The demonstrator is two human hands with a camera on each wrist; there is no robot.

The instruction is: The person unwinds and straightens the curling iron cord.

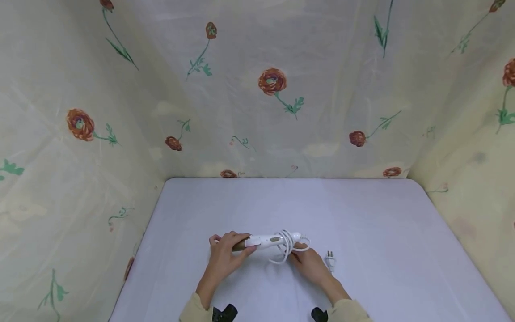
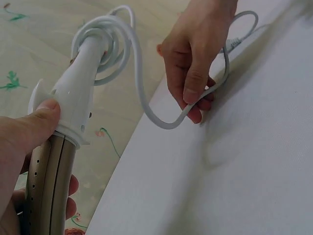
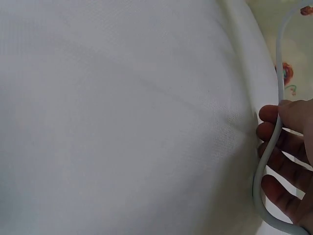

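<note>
My left hand (image 1: 224,257) grips a hair curling iron (image 1: 263,242) around its gold barrel (image 2: 52,183), with the thumb on the white part near the lever. The white handle points to the right in the head view. Loops of the iron's white power cord (image 2: 139,81) are wound around the handle's end. My right hand (image 1: 311,266) pinches a length of that cord between thumb and fingers, as the right wrist view shows. Just right of this hand, the cord's two-prong plug (image 1: 330,260) lies over the white table.
A white-covered table (image 1: 362,214) with rounded far corners lies under both hands. Cream fabric with a red flower print (image 1: 322,67) hangs behind it and along both sides. Black wrist devices (image 1: 225,313) show at both sleeves.
</note>
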